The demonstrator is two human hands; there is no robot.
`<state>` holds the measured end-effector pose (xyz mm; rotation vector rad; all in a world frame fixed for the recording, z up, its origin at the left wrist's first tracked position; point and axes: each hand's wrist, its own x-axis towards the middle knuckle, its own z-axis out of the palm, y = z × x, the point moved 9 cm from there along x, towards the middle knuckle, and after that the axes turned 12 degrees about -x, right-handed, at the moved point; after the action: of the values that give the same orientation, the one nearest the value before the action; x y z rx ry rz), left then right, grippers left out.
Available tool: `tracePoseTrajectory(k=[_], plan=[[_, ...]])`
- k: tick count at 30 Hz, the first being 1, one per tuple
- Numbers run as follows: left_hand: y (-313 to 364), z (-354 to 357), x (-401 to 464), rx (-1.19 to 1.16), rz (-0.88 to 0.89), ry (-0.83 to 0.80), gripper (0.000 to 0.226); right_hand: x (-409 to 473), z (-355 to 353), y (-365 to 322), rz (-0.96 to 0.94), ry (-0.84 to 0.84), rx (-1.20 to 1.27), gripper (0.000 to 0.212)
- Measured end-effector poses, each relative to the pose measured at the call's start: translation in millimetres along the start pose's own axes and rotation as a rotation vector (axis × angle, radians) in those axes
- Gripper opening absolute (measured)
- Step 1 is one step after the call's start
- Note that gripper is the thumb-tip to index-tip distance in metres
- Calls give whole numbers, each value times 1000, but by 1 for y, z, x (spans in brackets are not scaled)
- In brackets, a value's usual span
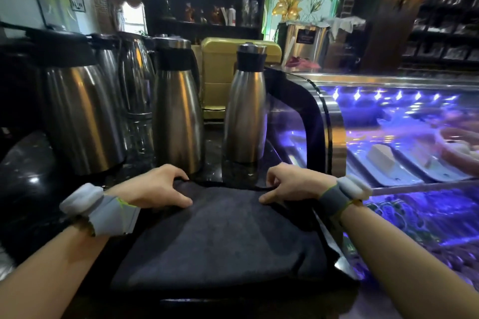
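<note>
A dark grey cloth (223, 238) lies spread on the black counter in front of me. My left hand (158, 186) pinches its far left corner, fingers curled over the edge and thumb on top. My right hand (290, 184) pinches the far right corner the same way. Both wrists wear grey bands with white pads. Just beyond the cloth's far edge stands a slim steel bottle (245, 116) with a dark neck.
Several steel thermos jugs (176, 111) crowd the counter behind and to the left. A yellow box (220, 77) sits further back. To the right is a curved glass display case (388, 137), lit blue, with food trays. Dark shelves with bottles fill the background.
</note>
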<state>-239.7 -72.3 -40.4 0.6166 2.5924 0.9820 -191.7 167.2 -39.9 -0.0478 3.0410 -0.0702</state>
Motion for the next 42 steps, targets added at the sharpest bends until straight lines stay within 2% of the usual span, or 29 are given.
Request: tracePoseTrajectory(k=[2,4,7,9,11,13,16,19,21,22,23,24,26,27,29,31,34,37,39,42], plan=[[12,2,-1,-24,71,-79,23,-4,2,-3,-25,-54,-4,32],[23,2,-7,-233,145,-161,19,-9,-5,-8,-41,-34,26,28],[24,4,-16,-607,131,-215,25,-18,-20,-10,-39,70,207,26],[19,9,-16,-702,105,-199,21,-20,-23,-7,-33,126,298,25],[13,11,-17,-706,99,-162,12,-21,-23,-2,0,187,304,24],[8,2,-19,-643,132,-79,13,-24,-25,0,26,249,275,23],[-4,-19,-21,-571,129,117,36,-31,-27,0,44,307,237,21],[-15,-30,-20,-749,120,205,57,-35,-32,-1,57,369,177,26],[-25,-33,-15,-925,100,244,60,-35,-37,3,74,402,214,25],[-32,-36,-12,-927,85,308,57,-34,-39,6,84,415,242,23],[-41,-41,-11,-820,69,402,54,-33,-38,8,98,422,258,21],[-47,-46,-10,-619,48,481,53,-31,-36,10,114,419,257,21],[-54,-42,-7,-221,5,501,53,-25,-23,12,160,349,182,25],[-56,-36,-4,-141,-14,470,50,-24,-16,11,190,295,94,28],[-60,-32,2,-117,-38,442,45,-28,-13,3,263,260,-143,32],[-62,-35,8,-122,-57,434,44,-40,-28,-26,269,361,-289,30],[-63,-37,15,-131,-88,382,53,-64,-34,-120,2,494,-168,28],[-61,-40,15,-150,-93,381,54,-85,-11,-212,-250,504,-70,38],[-59,-40,10,-164,-83,375,54,-87,4,-244,-291,483,-78,45],[-56,-38,7,-211,-72,368,62,-81,8,-252,-219,505,-79,44]])
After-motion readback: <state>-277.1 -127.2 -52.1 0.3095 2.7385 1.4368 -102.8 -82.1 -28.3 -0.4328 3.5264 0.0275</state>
